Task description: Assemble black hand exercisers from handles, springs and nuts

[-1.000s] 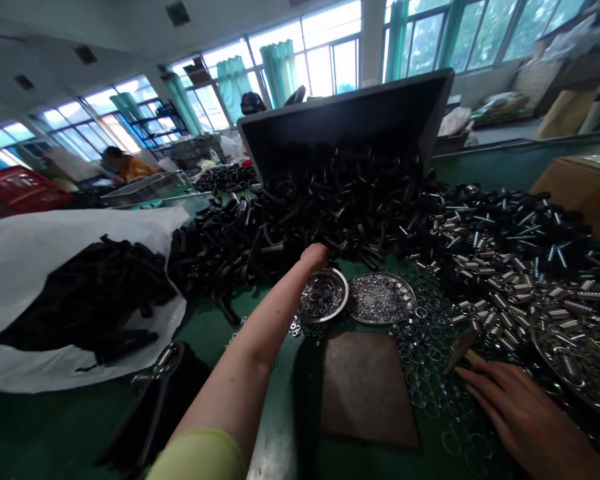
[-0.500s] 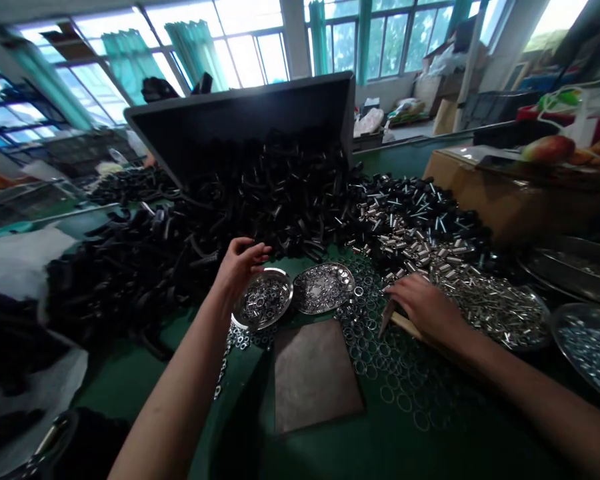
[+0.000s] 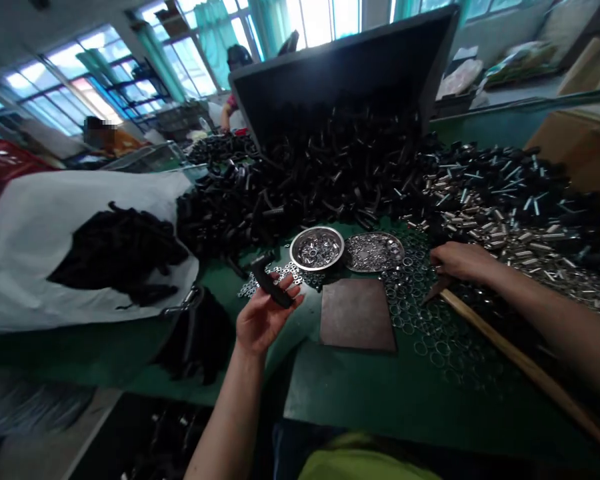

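My left hand (image 3: 264,319) is palm up, with a curved black handle (image 3: 271,283) lying across its fingers. It is left of the square brown plate (image 3: 359,313), near small metal nuts (image 3: 291,270). My right hand (image 3: 463,261) has curled fingers and is over the metal rings (image 3: 420,293), beside the head of a hammer with a wooden shaft (image 3: 510,350); what its fingertips hold is too small to make out. A round metal bowl (image 3: 317,249) and an oval tray (image 3: 374,252) of small parts sit behind the plate.
Black handles (image 3: 300,180) pile up before a large tilted bin (image 3: 345,80). Metal cylinders (image 3: 505,233) spread at right, near a cardboard box (image 3: 575,147). A white sack (image 3: 40,207) with black parts lies left. Two people (image 3: 105,137) are in the background.
The head view has swung left and down. My left hand has left the bowl's side and turned palm up, now with a black handle. My right hand stays by the hammer head.
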Demonstrator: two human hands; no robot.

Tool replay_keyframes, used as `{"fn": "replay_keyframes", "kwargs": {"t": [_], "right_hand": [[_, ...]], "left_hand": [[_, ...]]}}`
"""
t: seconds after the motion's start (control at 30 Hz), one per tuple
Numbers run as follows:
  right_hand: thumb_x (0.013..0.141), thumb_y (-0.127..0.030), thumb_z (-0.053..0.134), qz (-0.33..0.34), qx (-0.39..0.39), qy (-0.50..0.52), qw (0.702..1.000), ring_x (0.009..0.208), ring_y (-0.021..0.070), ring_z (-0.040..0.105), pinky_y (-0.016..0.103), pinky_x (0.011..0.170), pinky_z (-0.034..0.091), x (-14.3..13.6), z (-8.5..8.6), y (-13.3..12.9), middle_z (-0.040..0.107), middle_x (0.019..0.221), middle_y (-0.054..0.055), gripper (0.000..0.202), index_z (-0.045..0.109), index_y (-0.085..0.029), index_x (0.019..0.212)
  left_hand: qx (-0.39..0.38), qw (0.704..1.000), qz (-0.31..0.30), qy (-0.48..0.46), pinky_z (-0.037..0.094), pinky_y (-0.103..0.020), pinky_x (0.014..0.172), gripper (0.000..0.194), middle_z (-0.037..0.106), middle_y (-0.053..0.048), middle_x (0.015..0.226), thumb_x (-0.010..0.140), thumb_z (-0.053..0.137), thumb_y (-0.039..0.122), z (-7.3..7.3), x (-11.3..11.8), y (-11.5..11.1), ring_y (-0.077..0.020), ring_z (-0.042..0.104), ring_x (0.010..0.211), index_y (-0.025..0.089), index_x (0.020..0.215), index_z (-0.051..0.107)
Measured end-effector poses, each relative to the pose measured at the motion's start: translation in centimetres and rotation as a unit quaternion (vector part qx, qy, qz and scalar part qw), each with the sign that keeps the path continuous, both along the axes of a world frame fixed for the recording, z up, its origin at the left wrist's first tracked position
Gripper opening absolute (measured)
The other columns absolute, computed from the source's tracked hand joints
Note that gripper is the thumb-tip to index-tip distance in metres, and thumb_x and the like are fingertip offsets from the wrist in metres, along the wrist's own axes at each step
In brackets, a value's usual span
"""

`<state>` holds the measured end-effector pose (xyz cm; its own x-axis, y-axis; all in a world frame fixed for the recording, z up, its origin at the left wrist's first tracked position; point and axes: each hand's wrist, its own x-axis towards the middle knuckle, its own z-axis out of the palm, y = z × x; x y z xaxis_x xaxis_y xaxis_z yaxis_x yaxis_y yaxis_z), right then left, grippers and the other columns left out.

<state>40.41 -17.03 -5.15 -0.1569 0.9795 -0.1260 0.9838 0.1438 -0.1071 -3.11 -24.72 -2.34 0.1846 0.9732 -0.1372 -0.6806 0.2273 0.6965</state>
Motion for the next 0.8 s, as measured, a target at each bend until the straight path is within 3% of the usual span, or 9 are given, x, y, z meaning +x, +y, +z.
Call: {"fn": "replay_keyframes", "kwargs": {"t": [0.1, 0.17, 0.2, 0.23, 0.33, 0.4, 0.53, 0.67, 0.8], "right_hand": [[0.074, -0.019, 0.060, -0.033, 0.039, 0.048, 0.998, 0.069, 0.0236, 0.057, 0.034, 0.061, 0.037, 0.1, 0.2, -0.4, 0.061, 0.077, 0.011, 0.010, 0.064, -0.019, 0.083], [0.077, -0.020, 0.056, -0.088, 0.093, 0.134, 0.983, 0.073, 0.0245, 0.057, 0.035, 0.063, 0.040, -0.3, 1.0, -1.4, 0.061, 0.083, 0.011, 0.023, 0.061, -0.019, 0.100], [0.078, -0.021, 0.055, -0.117, 0.117, 0.182, 0.969, 0.074, 0.0242, 0.058, 0.035, 0.065, 0.041, -0.7, 1.6, -2.2, 0.061, 0.085, 0.011, 0.029, 0.058, -0.019, 0.107], [0.078, -0.022, 0.055, -0.144, 0.134, 0.232, 0.953, 0.074, 0.0234, 0.058, 0.035, 0.065, 0.041, -1.4, 2.2, -3.1, 0.061, 0.086, 0.010, 0.032, 0.057, -0.021, 0.110], [0.078, -0.031, 0.058, -0.205, 0.134, 0.376, 0.894, 0.068, 0.0206, 0.058, 0.033, 0.061, 0.042, -4.1, 4.0, -6.3, 0.062, 0.078, 0.006, 0.026, 0.060, -0.025, 0.103], [0.073, -0.038, 0.064, -0.227, 0.107, 0.478, 0.842, 0.064, 0.0192, 0.058, 0.032, 0.059, 0.042, -6.2, 4.4, -8.3, 0.062, 0.069, 0.004, 0.025, 0.061, -0.024, 0.094], [0.063, -0.047, 0.072, -0.183, 0.036, 0.582, 0.791, 0.049, 0.0131, 0.051, 0.028, 0.051, 0.041, -10.2, 2.9, -11.4, 0.055, 0.055, -0.003, 0.038, 0.056, -0.021, 0.085], [0.071, -0.046, 0.067, -0.127, -0.039, 0.637, 0.759, 0.047, 0.0105, 0.049, 0.024, 0.045, 0.039, -13.1, 1.0, -13.4, 0.052, 0.057, -0.005, 0.034, 0.051, -0.020, 0.087], [0.076, -0.041, 0.064, -0.111, -0.063, 0.668, 0.733, 0.049, 0.0097, 0.050, 0.024, 0.047, 0.040, -15.1, 0.6, -14.5, 0.053, 0.061, -0.005, 0.028, 0.050, -0.020, 0.087]], "left_hand": [[0.028, 0.996, 0.033, 0.079, 0.050, -0.031, 0.080, 0.027, 0.062, 0.000, 0.080, 0.065, 0.067, 0.017, 0.0, -2.0, -1.2, -0.0107, 0.060, 0.072, 0.020, 0.092, 0.062], [0.032, 0.972, 0.069, 0.222, 0.046, -0.024, 0.066, 0.019, 0.054, 0.004, 0.064, 0.066, 0.069, 0.022, -0.5, -3.0, -1.3, -0.0071, 0.052, 0.057, 0.019, 0.083, 0.062], [0.034, 0.935, 0.079, 0.344, 0.044, -0.022, 0.061, 0.017, 0.052, 0.004, 0.060, 0.068, 0.068, 0.025, -1.0, -3.4, -1.1, -0.0072, 0.049, 0.053, 0.018, 0.082, 0.062], [0.034, 0.872, 0.082, 0.482, 0.042, -0.022, 0.058, 0.016, 0.053, 0.003, 0.060, 0.070, 0.065, 0.027, -1.5, -3.7, -0.9, -0.0086, 0.050, 0.053, 0.018, 0.083, 0.063], [0.036, 0.634, 0.070, 0.769, 0.042, -0.026, 0.064, 0.016, 0.063, -0.005, 0.074, 0.076, 0.055, 0.023, -3.4, -3.9, -0.3, -0.0170, 0.060, 0.069, 0.016, 0.085, 0.066], [0.034, 0.563, 0.070, 0.823, 0.042, -0.028, 0.069, 0.015, 0.066, -0.009, 0.084, 0.075, 0.052, 0.017, -4.5, -3.5, 0.0, -0.0218, 0.062, 0.082, 0.016, 0.081, 0.066], [0.029, 0.509, 0.052, 0.859, 0.042, -0.028, 0.070, 0.021, 0.068, -0.009, 0.096, 0.073, 0.049, 0.011, -5.7, -2.8, 0.4, -0.0237, 0.062, 0.090, 0.020, 0.083, 0.066], [0.035, 0.479, 0.018, 0.877, 0.042, -0.029, 0.067, 0.019, 0.069, -0.009, 0.088, 0.072, 0.050, 0.014, -5.7, -2.9, 1.2, -0.0255, 0.064, 0.086, 0.021, 0.082, 0.065], [0.061, 0.460, 0.009, 0.886, 0.043, -0.031, 0.071, 0.016, 0.068, -0.011, 0.093, 0.075, 0.050, 0.018, -5.3, -2.8, 1.6, -0.0268, 0.063, 0.089, 0.018, 0.086, 0.062]]}}
